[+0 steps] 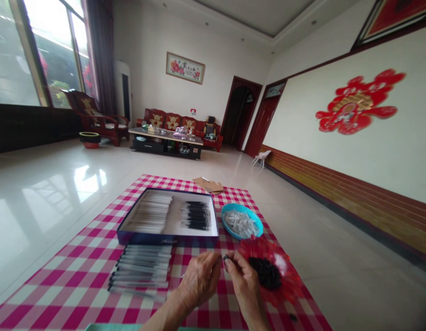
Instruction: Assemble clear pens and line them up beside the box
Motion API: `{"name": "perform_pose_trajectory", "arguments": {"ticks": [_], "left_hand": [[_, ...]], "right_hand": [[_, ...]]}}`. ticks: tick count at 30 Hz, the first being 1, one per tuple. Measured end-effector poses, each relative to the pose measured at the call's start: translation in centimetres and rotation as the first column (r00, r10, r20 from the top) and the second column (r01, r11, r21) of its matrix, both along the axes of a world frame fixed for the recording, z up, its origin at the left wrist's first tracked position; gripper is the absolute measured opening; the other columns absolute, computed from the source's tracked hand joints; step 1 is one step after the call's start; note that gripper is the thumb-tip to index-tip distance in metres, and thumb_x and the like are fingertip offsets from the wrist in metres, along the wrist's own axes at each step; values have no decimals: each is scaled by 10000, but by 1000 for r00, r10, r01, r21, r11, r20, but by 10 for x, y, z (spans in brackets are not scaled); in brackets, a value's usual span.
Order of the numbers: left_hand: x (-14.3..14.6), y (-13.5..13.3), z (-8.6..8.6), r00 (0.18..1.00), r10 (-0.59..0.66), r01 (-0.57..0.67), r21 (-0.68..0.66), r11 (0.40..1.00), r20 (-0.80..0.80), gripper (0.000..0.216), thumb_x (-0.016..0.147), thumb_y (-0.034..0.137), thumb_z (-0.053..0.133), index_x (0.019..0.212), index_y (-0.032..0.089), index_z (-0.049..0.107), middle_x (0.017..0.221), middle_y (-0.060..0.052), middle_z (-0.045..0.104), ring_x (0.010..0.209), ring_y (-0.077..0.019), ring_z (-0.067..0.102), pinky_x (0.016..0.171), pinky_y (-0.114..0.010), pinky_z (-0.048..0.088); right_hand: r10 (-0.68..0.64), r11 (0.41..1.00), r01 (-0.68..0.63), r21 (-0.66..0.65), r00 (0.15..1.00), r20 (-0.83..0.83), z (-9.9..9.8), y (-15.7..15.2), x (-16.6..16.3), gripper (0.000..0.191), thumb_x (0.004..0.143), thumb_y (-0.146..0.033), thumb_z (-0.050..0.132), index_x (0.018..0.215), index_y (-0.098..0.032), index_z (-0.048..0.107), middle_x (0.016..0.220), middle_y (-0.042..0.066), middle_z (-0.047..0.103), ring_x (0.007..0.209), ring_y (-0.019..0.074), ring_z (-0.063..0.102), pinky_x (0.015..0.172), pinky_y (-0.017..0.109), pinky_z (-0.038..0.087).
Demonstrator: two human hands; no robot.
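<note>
Right hand (pixel 245 287): fingers (pixel 230 263) pinched narrow on a small black piece (pixel 226 258), probably plastic. Very light and small, so likely easy to drop; a fingertip pinch at its edges seems the only workable hold. Left hand (pixel 199 280): fingers (pixel 213 264) curled narrow, just beside the piece. Whether they hold anything cannot be told; a thin pale rod (pixel 181 276) shows at the hand's edge, unclear.

Just right of the fingers, a translucent red plastic dish (pixel 249 248) with a scalloped rim carries a heap of small black parts (pixel 264 272). Left of the fingers, clear pens (pixel 140 269) lie side by side, stiff, smooth, perhaps slippery. Ahead of the fingers, a blue bowl (pixel 242 209) holds pale small pieces (pixel 238 224). Beside it, a dark blue box (pixel 168 238) holds pale pen barrels (pixel 149 211) and black pen refills (pixel 195 216).

All rest on a pink checked cloth (pixel 78 285), spread on a glossy tiled floor (pixel 43 184). A flattened cardboard piece (pixel 209 185) lies at the cloth's far end. Farther off: a low coffee table (pixel 166 138), a red-cushioned sofa (pixel 164 119).
</note>
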State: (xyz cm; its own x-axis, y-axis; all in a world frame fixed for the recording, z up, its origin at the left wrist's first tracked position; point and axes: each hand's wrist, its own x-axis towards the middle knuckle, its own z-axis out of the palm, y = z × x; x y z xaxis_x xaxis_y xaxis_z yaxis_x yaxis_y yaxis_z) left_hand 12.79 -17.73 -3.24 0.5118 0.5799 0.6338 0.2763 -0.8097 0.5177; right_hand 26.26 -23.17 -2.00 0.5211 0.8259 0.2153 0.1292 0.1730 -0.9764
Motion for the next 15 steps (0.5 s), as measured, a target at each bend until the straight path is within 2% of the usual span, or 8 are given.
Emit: {"name": "perform_pose_trajectory", "arguments": {"ticks": [8,15], "left_hand": [[0,1,-2,998,-12,13,11,1000,-68,243,938,191,343,975,172,583,729,-52,593,663,-161,572,608,-232,408],[-1,0,-2,987,17,-13,24,1000,-157,275,951,214,334,907,189,604,695,-34,567,630,-147,547,561,-222,356]], "right_hand": [[40,999,-41,-31,998,-38,-13,0,2,343,674,-447,723,872,-166,724,864,82,735,829,265,678,760,391,553],[68,997,-70,-27,995,-74,-22,0,4,338,699,-441,714,899,-168,718,887,73,734,848,250,678,752,351,558]]}}
